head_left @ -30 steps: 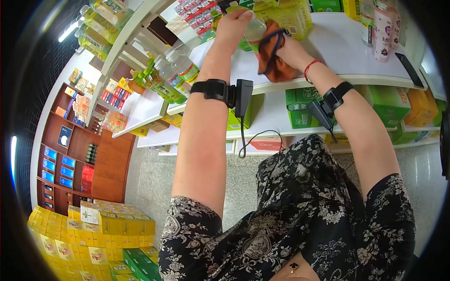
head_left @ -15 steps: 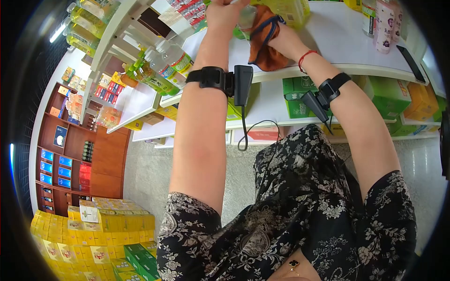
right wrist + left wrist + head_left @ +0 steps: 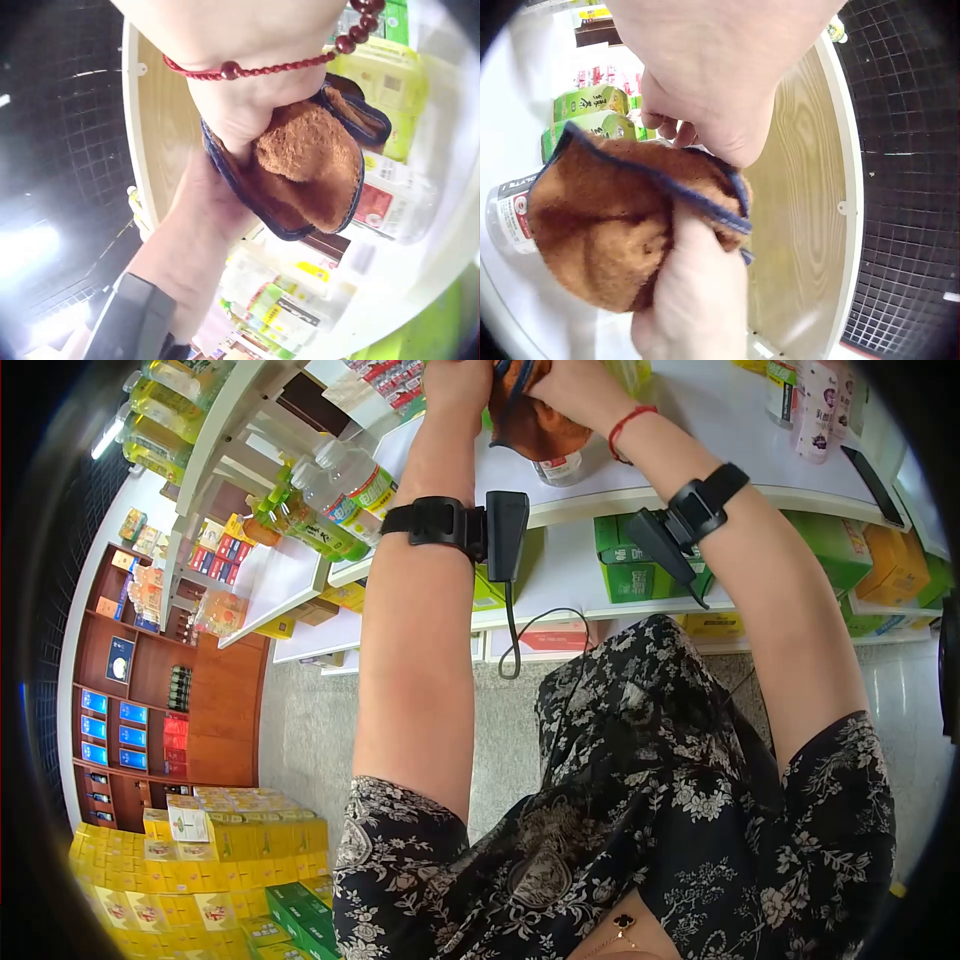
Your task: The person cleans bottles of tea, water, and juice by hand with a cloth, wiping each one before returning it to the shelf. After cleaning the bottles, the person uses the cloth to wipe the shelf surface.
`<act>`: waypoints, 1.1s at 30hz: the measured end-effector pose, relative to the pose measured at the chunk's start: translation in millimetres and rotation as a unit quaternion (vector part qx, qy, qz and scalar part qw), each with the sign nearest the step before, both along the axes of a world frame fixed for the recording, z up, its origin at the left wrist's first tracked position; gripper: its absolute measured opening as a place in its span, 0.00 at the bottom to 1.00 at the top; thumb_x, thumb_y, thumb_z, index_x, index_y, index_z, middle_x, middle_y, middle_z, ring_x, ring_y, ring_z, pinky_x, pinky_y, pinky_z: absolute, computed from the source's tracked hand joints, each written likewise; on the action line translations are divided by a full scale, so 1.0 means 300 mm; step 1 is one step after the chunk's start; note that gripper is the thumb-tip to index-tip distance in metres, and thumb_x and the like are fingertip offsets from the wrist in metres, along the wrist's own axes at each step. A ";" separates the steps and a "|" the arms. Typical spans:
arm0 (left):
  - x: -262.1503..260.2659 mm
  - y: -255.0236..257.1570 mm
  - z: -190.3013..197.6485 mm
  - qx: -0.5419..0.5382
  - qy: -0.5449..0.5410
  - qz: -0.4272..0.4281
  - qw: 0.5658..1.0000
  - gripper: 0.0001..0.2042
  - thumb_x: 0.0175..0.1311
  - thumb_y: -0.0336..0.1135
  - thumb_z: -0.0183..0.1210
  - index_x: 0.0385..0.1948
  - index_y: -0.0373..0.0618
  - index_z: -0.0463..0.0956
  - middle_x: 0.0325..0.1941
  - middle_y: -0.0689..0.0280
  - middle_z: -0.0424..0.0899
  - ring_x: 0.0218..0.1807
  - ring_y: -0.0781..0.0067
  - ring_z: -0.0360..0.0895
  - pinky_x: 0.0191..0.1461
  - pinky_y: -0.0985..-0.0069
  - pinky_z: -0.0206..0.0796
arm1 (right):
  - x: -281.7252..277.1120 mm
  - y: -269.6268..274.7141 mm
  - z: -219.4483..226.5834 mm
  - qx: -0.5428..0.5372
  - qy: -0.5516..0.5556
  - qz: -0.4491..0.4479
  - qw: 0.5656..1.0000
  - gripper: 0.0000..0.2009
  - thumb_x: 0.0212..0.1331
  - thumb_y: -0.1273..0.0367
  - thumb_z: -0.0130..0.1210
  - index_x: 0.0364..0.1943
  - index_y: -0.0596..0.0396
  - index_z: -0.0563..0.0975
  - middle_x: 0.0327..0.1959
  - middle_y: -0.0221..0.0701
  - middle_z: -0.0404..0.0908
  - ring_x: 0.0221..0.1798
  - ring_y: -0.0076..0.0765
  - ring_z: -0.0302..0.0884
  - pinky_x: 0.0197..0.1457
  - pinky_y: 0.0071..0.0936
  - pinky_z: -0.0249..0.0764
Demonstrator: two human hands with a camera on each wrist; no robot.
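Observation:
A clear bottle (image 3: 558, 468) with a white and red label slants across the shelf front, its base end showing past a brown cloth (image 3: 535, 430) with dark blue edging. The cloth wraps its middle. My left hand (image 3: 458, 388), fingers curled, grips the bottle's other end; the cloth and hand hide that end. From the right, my right hand (image 3: 585, 392) grips the cloth against the bottle, its thumb side pressed into the folds in the left wrist view. In the right wrist view the bottle's labelled part (image 3: 382, 199) shows beyond the cloth (image 3: 307, 165).
Several drink bottles (image 3: 355, 485) stand on the shelf at left. Green tea packs (image 3: 592, 105) are behind the cloth. Pink bottles (image 3: 815, 410) and a phone (image 3: 872, 485) occupy the right side. Boxes (image 3: 640, 560) fill the lower shelf. A cable (image 3: 510, 630) hangs from my left wrist.
Both hands have moved left and farther up in the head view with the bottle and cloth. The cloth has slid along the bottle, and its labelled base end now shows below it.

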State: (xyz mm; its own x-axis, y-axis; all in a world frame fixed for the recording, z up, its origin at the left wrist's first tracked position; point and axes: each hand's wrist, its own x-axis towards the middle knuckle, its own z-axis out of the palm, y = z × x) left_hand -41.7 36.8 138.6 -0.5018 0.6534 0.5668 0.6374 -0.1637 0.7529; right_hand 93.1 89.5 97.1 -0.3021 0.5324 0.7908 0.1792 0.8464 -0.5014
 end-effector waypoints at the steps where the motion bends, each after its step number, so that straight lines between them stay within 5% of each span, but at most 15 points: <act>1: -0.002 0.001 -0.004 -0.002 0.000 0.000 1.000 0.12 0.54 0.37 0.64 0.29 0.36 0.77 0.26 0.62 0.80 0.29 0.72 0.73 0.33 0.71 0.66 | -0.024 -0.007 -0.004 -0.010 0.068 -0.031 0.997 0.18 0.50 0.61 0.55 0.39 0.62 0.75 0.44 0.51 0.76 0.50 0.59 0.71 0.53 0.44 0.70; 4: 0.013 0.004 0.005 -0.026 -0.051 -0.042 0.997 0.12 0.53 0.35 0.64 0.33 0.36 0.76 0.27 0.61 0.80 0.30 0.71 0.74 0.35 0.71 0.67 | 0.014 -0.021 -0.044 -0.004 -0.007 0.024 1.000 0.17 0.50 0.63 0.56 0.41 0.61 0.74 0.43 0.51 0.77 0.49 0.59 0.72 0.52 0.43 0.70; 5: 0.025 -0.003 0.010 -0.028 -0.049 -0.043 0.997 0.12 0.53 0.35 0.64 0.33 0.36 0.76 0.27 0.61 0.80 0.30 0.71 0.74 0.35 0.71 0.67 | -0.044 0.060 -0.154 0.011 0.063 -0.013 0.998 0.28 0.43 0.61 0.63 0.49 0.61 0.72 0.46 0.54 0.76 0.53 0.57 0.72 0.56 0.41 0.70; 6: 0.054 -0.028 0.023 -0.027 -0.029 -0.024 0.999 0.13 0.53 0.35 0.64 0.35 0.36 0.76 0.29 0.61 0.80 0.31 0.70 0.74 0.36 0.71 0.67 | -0.022 0.059 -0.182 0.009 0.064 -0.013 0.998 0.28 0.43 0.61 0.63 0.49 0.61 0.72 0.46 0.54 0.76 0.53 0.57 0.72 0.56 0.41 0.70; 8: 0.076 -0.036 0.025 -0.031 -0.009 -0.005 0.999 0.15 0.52 0.36 0.65 0.36 0.36 0.75 0.30 0.61 0.80 0.32 0.70 0.74 0.37 0.72 0.67 | 0.026 0.034 -0.242 -0.168 -0.064 0.020 0.984 0.28 0.44 0.60 0.63 0.50 0.59 0.71 0.46 0.53 0.76 0.54 0.56 0.71 0.58 0.40 0.69; 11: 0.070 -0.022 0.020 0.011 -0.028 -0.057 0.998 0.16 0.49 0.36 0.66 0.36 0.36 0.77 0.33 0.61 0.81 0.36 0.70 0.75 0.40 0.74 0.66 | 0.058 0.039 -0.385 -0.120 -0.085 0.044 0.988 0.26 0.44 0.60 0.62 0.48 0.60 0.72 0.44 0.53 0.76 0.53 0.56 0.71 0.57 0.40 0.69; 16: 0.036 0.003 0.013 -0.039 0.009 -0.033 0.999 0.16 0.51 0.35 0.62 0.41 0.37 0.78 0.34 0.62 0.81 0.37 0.70 0.75 0.41 0.74 0.66 | 0.066 0.029 -0.313 -0.105 -0.118 0.094 0.983 0.25 0.45 0.60 0.61 0.47 0.61 0.73 0.48 0.53 0.74 0.53 0.56 0.72 0.56 0.41 0.70; 18: 0.009 0.029 0.001 -0.020 0.029 -0.116 0.993 0.16 0.52 0.35 0.61 0.43 0.40 0.79 0.33 0.63 0.81 0.37 0.71 0.75 0.41 0.74 0.66 | 0.032 0.056 -0.283 -0.093 -0.098 0.040 0.990 0.18 0.49 0.64 0.57 0.42 0.60 0.74 0.42 0.51 0.77 0.47 0.59 0.73 0.51 0.43 0.70; 22: 0.032 0.006 0.009 -0.019 0.079 -0.057 0.995 0.15 0.55 0.34 0.57 0.44 0.43 0.80 0.32 0.64 0.82 0.35 0.70 0.76 0.39 0.74 0.67 | 0.055 -0.025 -0.072 -0.064 0.060 0.080 0.993 0.17 0.50 0.66 0.54 0.44 0.60 0.74 0.40 0.52 0.78 0.46 0.59 0.74 0.49 0.43 0.71; 24: 0.052 -0.029 0.050 -0.102 0.020 -0.036 0.994 0.14 0.58 0.33 0.52 0.43 0.45 0.80 0.31 0.64 0.82 0.31 0.72 0.75 0.32 0.75 0.67 | 0.038 -0.009 -0.007 -0.033 0.081 0.070 0.994 0.20 0.49 0.64 0.55 0.45 0.62 0.73 0.43 0.54 0.77 0.49 0.59 0.73 0.53 0.43 0.70; 25: 0.032 -0.013 0.057 -0.115 0.004 -0.015 0.993 0.15 0.59 0.31 0.46 0.43 0.46 0.80 0.29 0.65 0.81 0.26 0.75 0.73 0.25 0.77 0.62 | 0.003 -0.002 0.000 0.039 0.098 -0.015 0.994 0.21 0.50 0.63 0.55 0.45 0.65 0.74 0.45 0.56 0.75 0.53 0.60 0.70 0.58 0.42 0.67; 28: 0.027 -0.005 0.040 -0.060 -0.039 -0.073 0.995 0.16 0.57 0.28 0.45 0.43 0.45 0.80 0.28 0.65 0.80 0.25 0.76 0.72 0.24 0.77 0.61 | -0.021 -0.008 -0.040 0.043 0.125 0.017 0.991 0.21 0.52 0.62 0.54 0.44 0.66 0.74 0.46 0.57 0.74 0.55 0.61 0.68 0.61 0.41 0.65; 30: 0.005 0.001 0.049 -0.132 0.011 -0.037 0.991 0.13 0.58 0.30 0.51 0.42 0.42 0.80 0.30 0.65 0.80 0.29 0.75 0.74 0.29 0.76 0.63 | -0.023 0.011 -0.114 0.036 -0.035 -0.034 0.998 0.19 0.53 0.62 0.52 0.42 0.65 0.75 0.43 0.57 0.75 0.51 0.61 0.70 0.57 0.42 0.68; 33: 0.039 -0.022 0.041 -0.075 0.021 -0.079 0.994 0.14 0.56 0.39 0.63 0.39 0.39 0.81 0.31 0.68 0.80 0.31 0.78 0.72 0.35 0.78 0.62 | 0.025 -0.006 -0.188 -0.073 -0.079 0.018 0.994 0.17 0.51 0.63 0.52 0.39 0.64 0.77 0.40 0.55 0.77 0.46 0.59 0.74 0.52 0.43 0.70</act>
State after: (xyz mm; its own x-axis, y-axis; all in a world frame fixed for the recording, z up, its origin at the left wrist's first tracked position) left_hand -30.1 30.2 151.1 -0.3642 0.8011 0.4749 0.6436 -0.1521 0.7501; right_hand 100.7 87.6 40.7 -0.4371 0.6246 0.6471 0.2366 0.7740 -0.5873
